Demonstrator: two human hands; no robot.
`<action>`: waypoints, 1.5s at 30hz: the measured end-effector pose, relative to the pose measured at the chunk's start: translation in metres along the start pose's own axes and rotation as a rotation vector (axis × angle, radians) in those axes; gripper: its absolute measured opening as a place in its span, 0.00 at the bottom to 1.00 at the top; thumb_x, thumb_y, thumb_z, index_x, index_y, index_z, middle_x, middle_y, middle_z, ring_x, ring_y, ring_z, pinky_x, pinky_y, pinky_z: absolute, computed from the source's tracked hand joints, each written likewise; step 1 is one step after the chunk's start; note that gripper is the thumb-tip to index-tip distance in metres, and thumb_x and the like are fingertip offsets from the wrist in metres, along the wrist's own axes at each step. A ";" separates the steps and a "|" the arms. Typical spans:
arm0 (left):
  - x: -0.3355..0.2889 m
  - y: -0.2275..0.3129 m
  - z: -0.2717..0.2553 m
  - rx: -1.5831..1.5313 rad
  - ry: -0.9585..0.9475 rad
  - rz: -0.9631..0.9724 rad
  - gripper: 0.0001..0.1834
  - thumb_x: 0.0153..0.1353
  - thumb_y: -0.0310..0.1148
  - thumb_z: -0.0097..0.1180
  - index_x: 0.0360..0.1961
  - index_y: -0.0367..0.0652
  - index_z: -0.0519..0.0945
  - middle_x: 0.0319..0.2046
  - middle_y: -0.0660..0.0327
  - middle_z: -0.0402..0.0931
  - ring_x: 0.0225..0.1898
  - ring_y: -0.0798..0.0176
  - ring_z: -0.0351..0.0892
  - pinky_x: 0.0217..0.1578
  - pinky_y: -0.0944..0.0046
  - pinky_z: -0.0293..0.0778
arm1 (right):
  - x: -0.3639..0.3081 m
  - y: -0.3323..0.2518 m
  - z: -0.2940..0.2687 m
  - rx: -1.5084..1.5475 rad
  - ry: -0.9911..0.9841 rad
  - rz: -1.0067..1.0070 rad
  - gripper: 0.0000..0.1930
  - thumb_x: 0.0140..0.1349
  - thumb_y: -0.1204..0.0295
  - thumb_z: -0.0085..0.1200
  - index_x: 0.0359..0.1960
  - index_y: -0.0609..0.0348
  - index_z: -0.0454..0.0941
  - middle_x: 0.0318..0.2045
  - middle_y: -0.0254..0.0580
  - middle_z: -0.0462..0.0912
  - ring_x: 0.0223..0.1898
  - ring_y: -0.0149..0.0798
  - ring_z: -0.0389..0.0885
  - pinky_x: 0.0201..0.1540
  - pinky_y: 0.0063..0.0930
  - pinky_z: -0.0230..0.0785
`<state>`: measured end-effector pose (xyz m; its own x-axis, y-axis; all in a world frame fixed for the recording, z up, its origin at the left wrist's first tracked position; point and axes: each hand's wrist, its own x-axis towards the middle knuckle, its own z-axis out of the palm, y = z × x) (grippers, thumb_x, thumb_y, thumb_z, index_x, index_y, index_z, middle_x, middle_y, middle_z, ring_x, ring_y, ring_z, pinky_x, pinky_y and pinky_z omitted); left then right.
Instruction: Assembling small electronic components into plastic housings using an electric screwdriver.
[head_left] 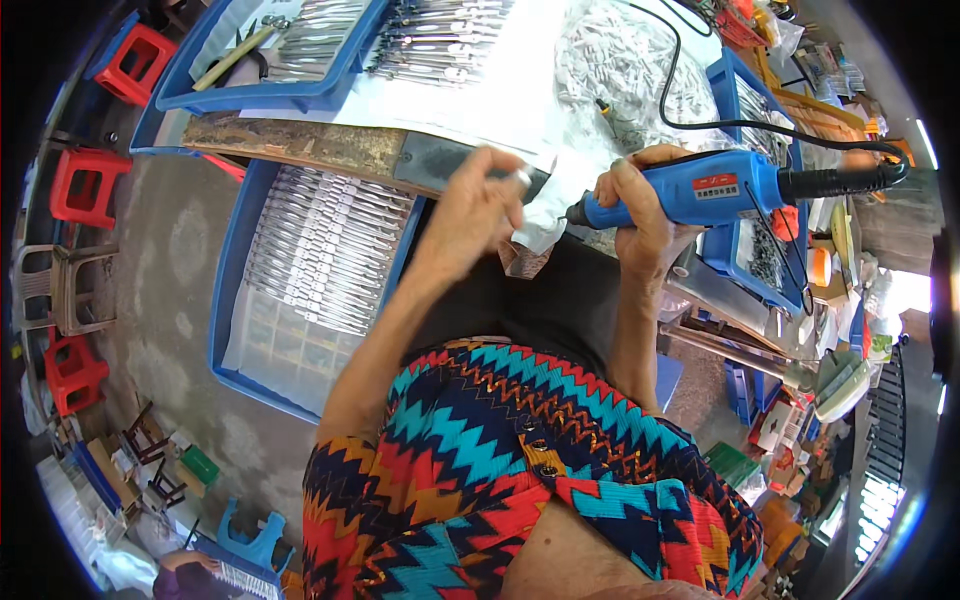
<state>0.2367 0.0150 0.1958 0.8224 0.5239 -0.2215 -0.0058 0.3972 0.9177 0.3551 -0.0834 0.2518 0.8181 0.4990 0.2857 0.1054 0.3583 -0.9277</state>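
My right hand (645, 205) is wrapped around the body of a blue corded power tool (712, 190). The tool lies nearly level, its narrow dark nose pointing left. A thick black cord leaves its right end. Left of that nose is my left hand (472, 215), fingers curled in and a little blurred. Something small and shiny shows at its fingertips, too unclear to name. Below the hand a dark metal block (440, 165) is set at the workbench edge. A heap of small pale metal parts (625, 65) lies on white sheeting just beyond my hands.
Rows of slim metal hinge-like strips (440, 40) lie on the bench. A blue tray (340, 90) holds more strips and pliers (235, 58). At lower left, another blue bin (225, 290) contains stacked strips. Blue bins (735, 245) stand right. Red stools (85, 187) are on the floor.
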 end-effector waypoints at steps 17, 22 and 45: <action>0.079 0.013 -0.087 1.289 0.129 0.773 0.11 0.50 0.18 0.51 0.34 0.44 0.76 0.33 0.57 0.74 0.40 0.52 0.71 0.41 0.58 0.67 | 0.003 0.003 -0.002 -0.074 -0.034 0.044 0.11 0.42 0.84 0.59 0.28 0.64 0.71 0.17 0.37 0.74 0.18 0.28 0.75 0.22 0.20 0.69; 0.111 0.023 -0.081 1.158 0.313 0.973 0.12 0.50 0.18 0.52 0.36 0.44 0.77 0.34 0.57 0.73 0.40 0.53 0.70 0.42 0.58 0.67 | 0.000 0.003 -0.001 -0.079 -0.025 0.054 0.10 0.43 0.84 0.59 0.27 0.64 0.71 0.19 0.37 0.75 0.19 0.28 0.75 0.24 0.20 0.69; 0.093 0.042 -0.067 1.209 0.329 1.477 0.21 0.42 0.13 0.50 0.40 0.43 0.73 0.35 0.59 0.74 0.41 0.53 0.74 0.42 0.55 0.69 | -0.002 0.005 -0.003 -0.075 0.007 -0.027 0.09 0.43 0.83 0.59 0.27 0.64 0.73 0.18 0.34 0.75 0.18 0.26 0.75 0.24 0.18 0.68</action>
<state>0.2752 0.1308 0.1920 0.4132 0.0620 0.9085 -0.0333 -0.9960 0.0831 0.3554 -0.0846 0.2459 0.8181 0.4846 0.3096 0.1697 0.3110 -0.9351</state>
